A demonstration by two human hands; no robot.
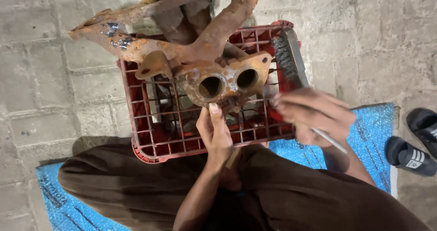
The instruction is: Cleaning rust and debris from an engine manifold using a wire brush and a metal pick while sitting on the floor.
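Rusty orange cast-iron manifold (182,44) sits on the red plastic crate (150,121), centre frame. Left hand (215,133) braces its two-hole flange so it stays put; right hand (314,115) grips a grey wire brush (289,58), bristles near the flange.

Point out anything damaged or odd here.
The metal manifold lying on the red crate is heavily rusted, orange and flaking, with dark scraped patches. The left hand steadies its flange; the right hand holds a wire brush.

I have only 1 view, from the head camera, looking steeply down and close over my lap. It faces the red crate (150,135) on the paved floor (45,99).
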